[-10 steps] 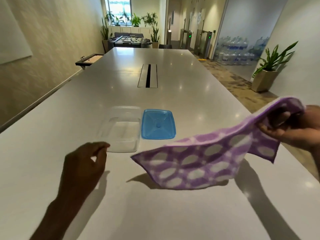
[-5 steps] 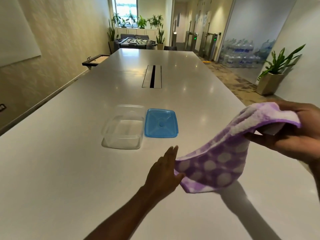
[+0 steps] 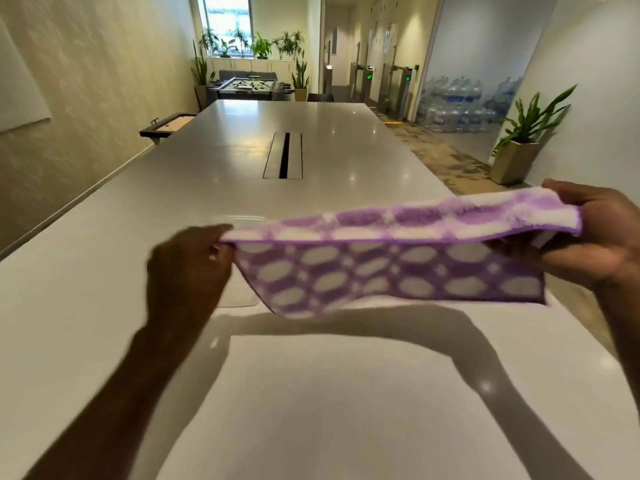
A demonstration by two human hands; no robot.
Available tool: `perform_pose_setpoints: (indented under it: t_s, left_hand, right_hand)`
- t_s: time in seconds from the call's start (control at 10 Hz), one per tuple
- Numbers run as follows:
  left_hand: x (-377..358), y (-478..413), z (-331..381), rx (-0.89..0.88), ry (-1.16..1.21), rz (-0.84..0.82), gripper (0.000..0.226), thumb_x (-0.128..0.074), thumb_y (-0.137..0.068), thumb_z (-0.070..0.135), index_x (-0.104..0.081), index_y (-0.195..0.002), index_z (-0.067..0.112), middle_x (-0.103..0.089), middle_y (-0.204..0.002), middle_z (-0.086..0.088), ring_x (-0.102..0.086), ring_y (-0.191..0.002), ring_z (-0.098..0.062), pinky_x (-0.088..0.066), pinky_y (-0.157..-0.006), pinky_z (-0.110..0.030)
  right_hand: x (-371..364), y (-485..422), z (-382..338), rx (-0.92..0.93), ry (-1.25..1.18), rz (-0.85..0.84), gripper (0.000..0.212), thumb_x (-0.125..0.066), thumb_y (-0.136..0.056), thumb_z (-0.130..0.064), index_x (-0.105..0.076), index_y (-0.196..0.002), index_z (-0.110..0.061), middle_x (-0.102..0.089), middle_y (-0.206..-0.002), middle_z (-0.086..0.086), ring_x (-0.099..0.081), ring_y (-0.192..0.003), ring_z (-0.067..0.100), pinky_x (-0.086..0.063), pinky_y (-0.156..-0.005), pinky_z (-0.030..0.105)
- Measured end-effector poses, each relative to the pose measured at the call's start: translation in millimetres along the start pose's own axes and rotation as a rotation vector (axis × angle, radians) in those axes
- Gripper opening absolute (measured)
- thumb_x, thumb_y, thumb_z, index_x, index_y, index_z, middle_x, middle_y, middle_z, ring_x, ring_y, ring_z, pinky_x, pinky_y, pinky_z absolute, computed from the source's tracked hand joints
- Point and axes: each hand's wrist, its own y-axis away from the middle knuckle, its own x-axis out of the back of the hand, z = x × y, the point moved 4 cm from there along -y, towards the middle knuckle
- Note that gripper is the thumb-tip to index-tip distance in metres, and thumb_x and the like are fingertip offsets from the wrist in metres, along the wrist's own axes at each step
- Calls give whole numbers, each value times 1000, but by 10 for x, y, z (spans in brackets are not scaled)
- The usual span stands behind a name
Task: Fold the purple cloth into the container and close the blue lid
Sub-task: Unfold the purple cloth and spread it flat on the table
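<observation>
I hold the purple cloth [image 3: 391, 258], patterned with white ovals, stretched out in the air above the table between both hands. My left hand [image 3: 188, 268] pinches its left end and my right hand [image 3: 595, 237] grips its right end. The cloth is doubled over, with a lower flap hanging down. The clear container [image 3: 242, 296] lies on the table behind the cloth; only a bit of its rim and near corner shows beside my left hand. The blue lid is hidden behind the cloth.
The long white table [image 3: 311, 393] runs away from me, with a cable slot [image 3: 284, 155] in its middle. Its right edge borders carpeted floor with a potted plant [image 3: 519, 147]. A wall runs along the left.
My left hand has taken hold of the cloth's free end and pulled it left. The cloth is now spread wide between both hands and covers the lid and most of the container.
</observation>
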Motion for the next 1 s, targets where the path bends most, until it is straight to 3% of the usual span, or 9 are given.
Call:
perform_pose_setpoints:
  t_s: [0.1, 0.3, 0.4, 0.5, 0.6, 0.7, 0.8, 0.9, 1.0]
  left_hand:
    - [450, -41, 45, -156, -126, 133, 20, -56, -90, 17, -72, -102, 11, -73, -100, -10, -67, -91, -25, -50, -83, -32]
    - [495, 715, -174, -343, -168, -109, 26, -52, -86, 23, -74, -98, 14, -71, -99, -10, -62, -91, -24, -51, -80, -38]
    - [241, 1204, -323, -255, -177, -385, 34, -48, -79, 34, -78, -85, 21, -72, -92, -5, -63, -83, -15, -56, -60, -29]
    - [-43, 1502, -367, -152, -186, -776, 33, -46, -76, 50, -70, -89, 34, -59, -106, 13, -66, -80, -9, -55, -48, -24]
    - [-176, 1589, -425, -95, -354, -1040, 52, -45, -73, 69, -58, -116, 42, -53, -126, 24, -57, -109, -7, -47, -87, -25]
    - [-151, 1350, -272, -120, -462, -889, 35, -45, -78, 61, -70, -88, 38, -73, -89, 18, -68, -86, -11, -47, -87, -37]
    - [-309, 1096, 34, -167, -310, -626, 9, -65, -80, 35, -73, -78, 31, -74, -75, 10, -68, -69, -17, -52, -70, -34]
    - [-888, 986, 299, -39, -15, -718, 21, -54, -93, 28, -68, -108, 28, -71, -109, 5, -64, -96, -15, -49, -84, -30]
    - [-1538, 1146, 260, -24, -54, -944, 41, -41, -98, 38, -43, -138, 29, -46, -146, 3, -42, -131, -15, -36, -108, -31]
  right_hand:
    - [17, -19, 80, -36, -56, -126, 57, -26, -101, -33, -41, -139, 8, -53, -137, 28, -46, -131, 40, -54, -90, 47]
    - [790, -106, 797, -178, 347, 103, 46, -58, -85, -27, -62, -127, -10, -67, -121, 18, -67, -107, 33, -50, -97, 57]
    - [1158, -53, 1211, -344, 561, 277, 32, -63, -86, -23, -68, -110, -3, -75, -100, 20, -74, -80, 32, -61, -66, 48]
    - [1419, -70, 1362, -323, 1020, 439, 30, -68, -86, -22, -69, -93, 7, -73, -73, 21, -66, -59, 32, -52, -59, 36]
    - [1452, -125, 1377, -240, 1397, 486, 37, -70, -86, -28, -66, -83, 9, -68, -76, 27, -60, -64, 33, -51, -64, 40]
    - [1208, -181, 1271, -61, 1876, 555, 49, -68, -82, -47, -60, -108, -7, -63, -109, 22, -60, -98, 40, -49, -81, 44]
    - [756, -321, 1335, 432, 1935, 371, 51, -70, -81, -41, -60, -119, -9, -61, -119, 22, -57, -107, 41, -46, -89, 46]
    - [328, -609, 1657, 528, 1846, 13, 46, -61, -89, -40, -58, -124, -11, -56, -130, 17, -52, -116, 33, -41, -98, 40]
    - [245, -893, 2107, 425, 1909, -194, 59, -45, -93, -52, -44, -140, -16, -37, -152, 13, -33, -139, 27, -28, -113, 39]
